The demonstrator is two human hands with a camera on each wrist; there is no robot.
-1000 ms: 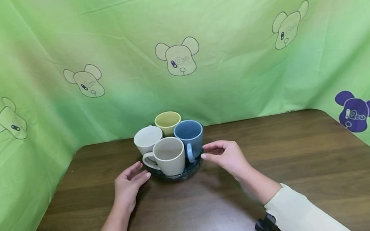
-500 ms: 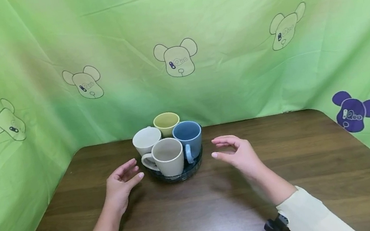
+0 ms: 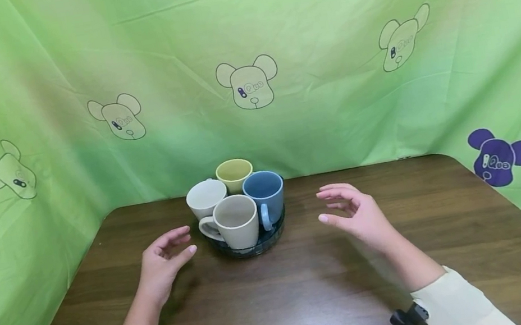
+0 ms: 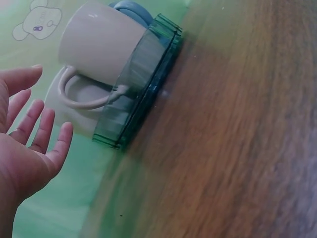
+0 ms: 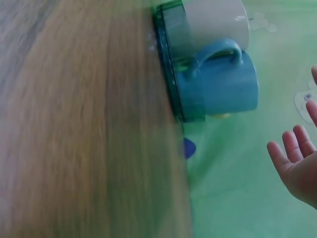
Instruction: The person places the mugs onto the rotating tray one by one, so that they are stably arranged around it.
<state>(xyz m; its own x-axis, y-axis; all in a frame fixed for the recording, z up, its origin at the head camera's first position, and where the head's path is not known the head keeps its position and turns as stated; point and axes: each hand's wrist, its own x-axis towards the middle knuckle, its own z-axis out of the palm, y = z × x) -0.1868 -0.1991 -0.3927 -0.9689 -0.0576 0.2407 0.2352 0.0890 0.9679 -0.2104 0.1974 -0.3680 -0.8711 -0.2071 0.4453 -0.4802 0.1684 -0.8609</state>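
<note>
A round tray [image 3: 252, 251] of dark green see-through material, with a low wall, stands toward the back of the table. On it are a grey-beige mug [image 3: 238, 223] in front, a blue mug [image 3: 271, 197] at the right, a white mug [image 3: 205, 196] at the left and a yellow mug [image 3: 234, 173] behind. My left hand [image 3: 161, 266] hovers to the left of the tray, fingers relaxed and holding nothing. Farther off on the other side, my right hand [image 3: 362, 220] is also apart from the tray, its fingers spread loosely. Both wrist views show the palms bare of any object.
The brown wooden table [image 3: 283, 306] extends to the front and both sides. A green cloth [image 3: 326, 61] printed with bear heads hangs close behind the table's back edge and along both sides.
Both hands have drawn away from the tray's sides, the left hand leftward and the right hand farther to the right. The tray and mugs stay in place.
</note>
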